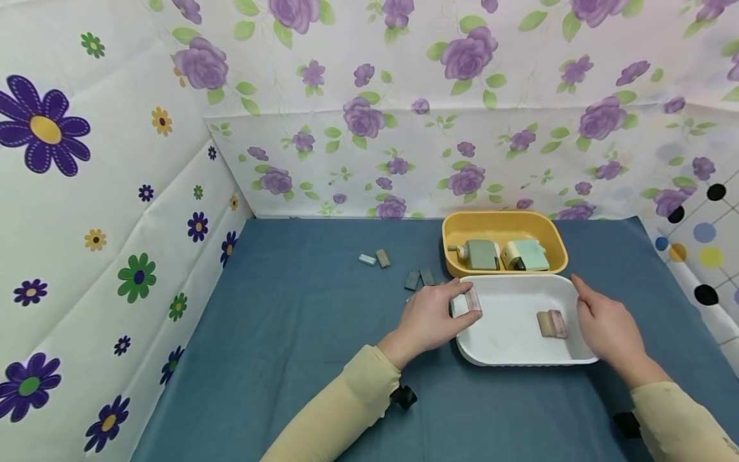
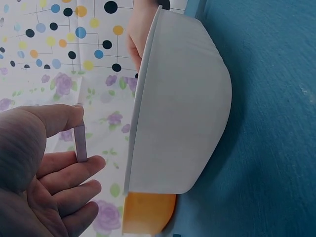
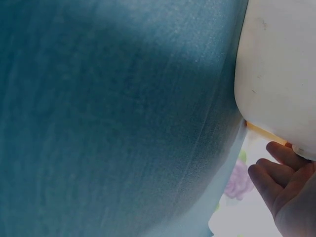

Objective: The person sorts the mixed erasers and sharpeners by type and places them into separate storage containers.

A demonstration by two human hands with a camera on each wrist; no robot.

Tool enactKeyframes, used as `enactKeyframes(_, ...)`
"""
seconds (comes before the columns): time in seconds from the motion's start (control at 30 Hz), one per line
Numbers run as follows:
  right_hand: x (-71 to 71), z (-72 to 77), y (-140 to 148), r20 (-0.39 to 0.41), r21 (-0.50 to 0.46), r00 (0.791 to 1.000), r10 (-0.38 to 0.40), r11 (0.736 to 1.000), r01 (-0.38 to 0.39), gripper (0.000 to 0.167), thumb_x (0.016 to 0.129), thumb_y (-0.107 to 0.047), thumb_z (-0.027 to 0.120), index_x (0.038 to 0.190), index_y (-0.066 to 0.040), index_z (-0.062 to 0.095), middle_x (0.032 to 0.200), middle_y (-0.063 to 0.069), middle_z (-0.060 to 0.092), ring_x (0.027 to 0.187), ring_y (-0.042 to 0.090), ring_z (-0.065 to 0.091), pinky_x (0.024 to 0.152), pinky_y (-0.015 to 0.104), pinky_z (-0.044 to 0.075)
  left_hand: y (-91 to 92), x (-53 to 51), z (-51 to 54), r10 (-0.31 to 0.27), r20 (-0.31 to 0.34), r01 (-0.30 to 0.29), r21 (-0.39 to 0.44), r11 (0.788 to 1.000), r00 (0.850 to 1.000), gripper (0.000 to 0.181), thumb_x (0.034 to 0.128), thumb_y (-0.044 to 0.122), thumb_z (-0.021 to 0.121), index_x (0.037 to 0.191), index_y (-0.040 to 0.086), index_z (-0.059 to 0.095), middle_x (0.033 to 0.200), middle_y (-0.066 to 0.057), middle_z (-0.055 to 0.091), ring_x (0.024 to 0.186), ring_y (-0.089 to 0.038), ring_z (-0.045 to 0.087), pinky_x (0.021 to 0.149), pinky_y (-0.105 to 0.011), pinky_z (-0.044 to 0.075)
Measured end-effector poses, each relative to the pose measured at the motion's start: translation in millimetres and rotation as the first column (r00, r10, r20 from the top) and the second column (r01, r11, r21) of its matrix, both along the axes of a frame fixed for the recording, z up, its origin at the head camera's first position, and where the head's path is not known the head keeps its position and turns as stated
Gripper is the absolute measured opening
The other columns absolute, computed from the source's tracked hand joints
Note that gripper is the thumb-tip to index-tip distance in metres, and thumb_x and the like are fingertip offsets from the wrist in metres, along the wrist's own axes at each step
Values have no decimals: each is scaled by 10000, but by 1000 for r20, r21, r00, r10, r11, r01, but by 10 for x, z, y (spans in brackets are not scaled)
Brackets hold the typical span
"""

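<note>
At lower right, the left hand [image 1: 430,317] pinches a block [image 1: 473,299] over the tub [image 1: 502,333], likely mid-transfer; next calls for lowering. Right hand [image 1: 613,326]: grip hard to tell.

head view — above, facing forward-down | wrist views — low, close, tipped sideways | shared: white tub [image 1: 505,330]

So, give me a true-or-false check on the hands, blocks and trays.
1. The left hand pinches a slim pale block. True.
2. A beige block and a pinkish block lie side by side inside the white tray. True.
3. The slim pale block touches the white tray. False: the left wrist view shows a gap.
4. The yellow tray stands behind the white tray in the head view. True.
5. Both hands hold blocks. False: the right hand is at the white tray's right side.
</note>
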State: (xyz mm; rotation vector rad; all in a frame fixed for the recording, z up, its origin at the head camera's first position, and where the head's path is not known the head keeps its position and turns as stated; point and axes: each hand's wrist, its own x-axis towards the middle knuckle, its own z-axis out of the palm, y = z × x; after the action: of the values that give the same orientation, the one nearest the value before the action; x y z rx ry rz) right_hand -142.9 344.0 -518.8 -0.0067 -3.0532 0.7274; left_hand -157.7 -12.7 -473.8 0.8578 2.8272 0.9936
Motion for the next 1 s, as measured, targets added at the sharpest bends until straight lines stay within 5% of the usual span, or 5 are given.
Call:
enactKeyframes(0.27, -3, -45, 18, -4, -1, 1000, 7, 1000, -7, 555, 1166, -226, 312, 1698, -76, 270, 1527, 395, 455, 1281, 643, 500, 959, 788, 427, 67, -13, -16, -40, -19, 39, -26, 999, 999, 532, 1045, 470, 702, 1496, 193, 661, 1531, -99, 610, 405, -102, 422, 417, -237, 269)
enactKeyframes(0.37, -11, -46, 21, -5, 1, 1000, 7, 1000, -7, 556, 1166, -228, 308, 1700, -80, 266, 1532, 392, 451, 1281, 643, 501, 952, 783, 433, 112, -22, -17, -58, -38, 56, -49, 997, 998, 524, 1049, 467, 697, 1492, 189, 664, 1521, -101, 618, 595, -110, 642, 448, -236, 327)
enactKeyframes(0.47, -13, -40, 19, -4, 5, 1000, 7, 1000, -7, 556, 1167, -231, 308, 1700, -79, 263, 1533, 394, 449, 1281, 644, 500, 951, 783, 434, 166, -34, -15, -63, -55, 58, -78, 995, 997, 515, 1049, 474, 692, 1486, 201, 668, 1510, -80, 631, 978, -156, 760, 550, -225, 459)
enactKeyframes(0.67, -5, -33, 17, 0, 10, 1000, 1, 1000, -1, 555, 1168, -227, 318, 1700, -79, 266, 1529, 398, 451, 1283, 642, 500, 955, 784, 430, 296, -48, -16, -69, -53, 62, -121, 991, 996, 506, 1045, 487, 690, 1477, 223, 677, 1515, -50, 628, 1213, -183, 710, 858, -314, 609)
enactKeyframes(1.0, -5, -8, 8, -4, 1, 1000, 15, 1000, -15, 553, 1170, -225, 313, 1699, -71, 267, 1547, 381, 444, 1311, 633, 487, 989, 790, 410, 538, -83, -63, -60, -45, 50, -202, 978, 997, 479, 1037, 524, 683, 1443, 271, 702, 1472, 28, 656, 1264, -125, 667, 846, -293, 609)
